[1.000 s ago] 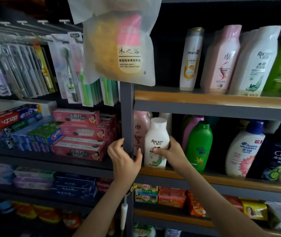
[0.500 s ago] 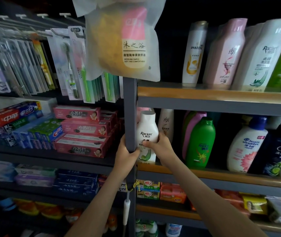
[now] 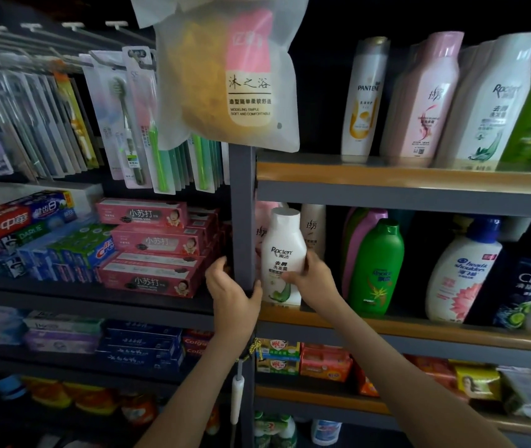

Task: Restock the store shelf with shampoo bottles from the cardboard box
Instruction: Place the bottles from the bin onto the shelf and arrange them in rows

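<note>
A white Raclen shampoo bottle stands upright at the left end of the middle wooden shelf, against the grey upright post. My right hand grips its lower right side. My left hand grips the post, fingers on its left face and thumb on its right. Behind the white bottle stand pink bottles. The cardboard box is out of view.
A green bottle, a Head & Shoulders bottle and a dark Clear bottle fill the same shelf to the right. More bottles line the upper shelf. Toothpaste boxes and hanging toothbrushes lie left. A bagged sponge hangs overhead.
The white bottle has slid left along the shelf to rest beside the post. My left hand closed around the post and stays there.
</note>
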Motion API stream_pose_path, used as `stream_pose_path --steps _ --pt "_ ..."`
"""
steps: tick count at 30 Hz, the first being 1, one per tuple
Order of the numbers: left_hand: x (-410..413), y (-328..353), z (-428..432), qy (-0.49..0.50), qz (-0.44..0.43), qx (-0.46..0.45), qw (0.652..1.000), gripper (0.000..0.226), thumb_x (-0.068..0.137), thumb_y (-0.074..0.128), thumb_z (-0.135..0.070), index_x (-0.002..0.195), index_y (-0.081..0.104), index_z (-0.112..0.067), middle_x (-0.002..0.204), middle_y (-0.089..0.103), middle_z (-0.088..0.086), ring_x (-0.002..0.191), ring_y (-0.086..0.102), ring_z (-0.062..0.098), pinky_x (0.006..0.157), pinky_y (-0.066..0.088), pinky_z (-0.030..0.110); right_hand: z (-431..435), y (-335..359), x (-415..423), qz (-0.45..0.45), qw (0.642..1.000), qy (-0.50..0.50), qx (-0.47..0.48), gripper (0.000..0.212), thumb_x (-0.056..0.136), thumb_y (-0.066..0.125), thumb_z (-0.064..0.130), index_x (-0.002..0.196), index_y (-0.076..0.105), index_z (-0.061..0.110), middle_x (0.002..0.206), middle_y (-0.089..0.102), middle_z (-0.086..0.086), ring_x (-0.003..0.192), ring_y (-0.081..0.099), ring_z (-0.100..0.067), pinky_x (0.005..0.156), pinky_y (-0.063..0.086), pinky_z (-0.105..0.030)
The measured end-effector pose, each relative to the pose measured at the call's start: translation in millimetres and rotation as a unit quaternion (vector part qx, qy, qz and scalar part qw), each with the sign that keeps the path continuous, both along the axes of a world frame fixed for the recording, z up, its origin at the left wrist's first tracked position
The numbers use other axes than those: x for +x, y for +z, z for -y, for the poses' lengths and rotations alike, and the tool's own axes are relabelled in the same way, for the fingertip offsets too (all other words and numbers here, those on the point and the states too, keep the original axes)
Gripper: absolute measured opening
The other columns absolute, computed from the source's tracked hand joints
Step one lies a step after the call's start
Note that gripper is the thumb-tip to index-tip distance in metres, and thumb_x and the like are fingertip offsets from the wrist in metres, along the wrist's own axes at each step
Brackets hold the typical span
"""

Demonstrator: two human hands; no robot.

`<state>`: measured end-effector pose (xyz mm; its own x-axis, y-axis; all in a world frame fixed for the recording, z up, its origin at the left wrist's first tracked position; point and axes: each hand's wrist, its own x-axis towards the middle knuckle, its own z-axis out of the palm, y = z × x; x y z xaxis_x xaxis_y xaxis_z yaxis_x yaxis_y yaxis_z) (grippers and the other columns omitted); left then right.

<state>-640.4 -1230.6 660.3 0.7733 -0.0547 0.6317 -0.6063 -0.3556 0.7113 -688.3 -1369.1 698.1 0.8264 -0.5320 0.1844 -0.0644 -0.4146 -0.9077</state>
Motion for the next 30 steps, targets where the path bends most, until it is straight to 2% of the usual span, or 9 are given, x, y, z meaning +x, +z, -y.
stream_pose_path --steps 3,5,7,14,17,20,22,26,30 --pt "-14 -5 5 0.051 0.164 0.019 0.985 0.065 0.069 0.073 -0.006 0.122 0.035 -0.006 0.122 0.037 0.019 0.111 0.038 0.029 0.094 0.041 0.038 18 1 -12 0.01 0.999 -0.04 0.014 0.035 0.081 0.069 0.007 0.11 0.05 0.006 0.103 0.063 -0.005 0.091 0.06 -0.016 0.066 0.049 -0.02" --pt "-25 -4 13 0.033 0.203 0.013 0.978 0.055 0.072 0.068 -0.009 0.119 0.038 -0.007 0.12 0.035 0.014 0.108 0.04 0.028 0.095 0.038 0.031 29 1 -17 0.009 0.998 -0.061 0.014 0.035 0.081 0.07 0.007 0.11 0.051 0.006 0.104 0.064 -0.007 0.092 0.061 -0.019 0.073 0.052 -0.028" --pt "-34 -3 23 0.007 0.217 0.027 0.976 0.05 0.076 0.066 -0.009 0.118 0.04 -0.01 0.119 0.037 0.013 0.107 0.042 0.026 0.092 0.041 0.032 35 2 -18 0.005 0.998 -0.064 0.011 0.037 0.08 0.07 0.006 0.111 0.051 0.005 0.105 0.064 -0.008 0.095 0.062 -0.022 0.081 0.052 -0.035" --pt "-33 -1 44 -0.084 0.093 0.089 0.988 0.052 0.08 0.066 -0.001 0.122 0.038 -0.015 0.124 0.044 0.016 0.117 0.048 0.029 0.094 0.05 0.04 37 4 -12 0.013 0.998 -0.065 0.019 0.036 0.082 0.066 0.003 0.113 0.047 0.007 0.105 0.063 -0.007 0.093 0.059 -0.019 0.079 0.05 -0.031" --pt "-31 -3 43 -0.092 0.055 0.112 0.988 0.044 0.083 0.063 -0.002 0.122 0.044 -0.007 0.126 0.044 0.015 0.119 0.047 0.028 0.097 0.046 0.035 36 3 -7 0.019 0.997 -0.067 0.037 0.037 0.083 0.064 0.001 0.115 0.046 0.009 0.108 0.063 -0.008 0.1 0.061 -0.024 0.085 0.052 -0.038" --pt "-30 -7 41 -0.112 0.023 0.127 0.985 0.045 0.085 0.06 -0.002 0.126 0.041 -0.008 0.132 0.04 0.013 0.123 0.045 0.025 0.1 0.044 0.031 35 3 -4 0.025 0.996 -0.062 0.052 0.041 0.086 0.06 0.0 0.121 0.043 0.012 0.115 0.061 -0.007 0.108 0.058 -0.025 0.092 0.05 -0.042" --pt "-31 -8 41 -0.115 0.007 0.128 0.985 0.05 0.085 0.06 -0.002 0.13 0.037 -0.008 0.137 0.035 0.013 0.128 0.04 0.025 0.103 0.041 0.03 35 2 -4 0.026 0.996 -0.056 0.057 0.045 0.087 0.058 0.001 0.126 0.041 0.015 0.118 0.06 -0.006 0.112 0.056 -0.024 0.095 0.048 -0.043" --pt "-32 -3 45 -0.101 -0.044 0.124 0.986 0.066 0.085 0.058 0.0 0.141 0.023 -0.008 0.15 0.017 0.013 0.14 0.023 0.025 0.107 0.025 0.025 33 -1 -3 0.036 0.996 -0.071 0.047 0.059 0.089 0.057 0.002 0.141 0.032 0.018 0.128 0.054 -0.005 0.116 0.052 -0.023 0.098 0.046 -0.042" --pt "-30 7 56 -0.102 -0.136 0.102 0.98 0.085 0.086 0.058 0.0 0.148 0.002 -0.011 0.156 -0.001 0.013 0.144 0.012 0.026 0.11 0.022 0.029 31 -5 -3 0.027 0.994 -0.088 0.053 0.056 0.09 0.057 0.005 0.139 0.033 0.015 0.126 0.057 -0.008 0.114 0.055 -0.025 0.093 0.049 -0.039"
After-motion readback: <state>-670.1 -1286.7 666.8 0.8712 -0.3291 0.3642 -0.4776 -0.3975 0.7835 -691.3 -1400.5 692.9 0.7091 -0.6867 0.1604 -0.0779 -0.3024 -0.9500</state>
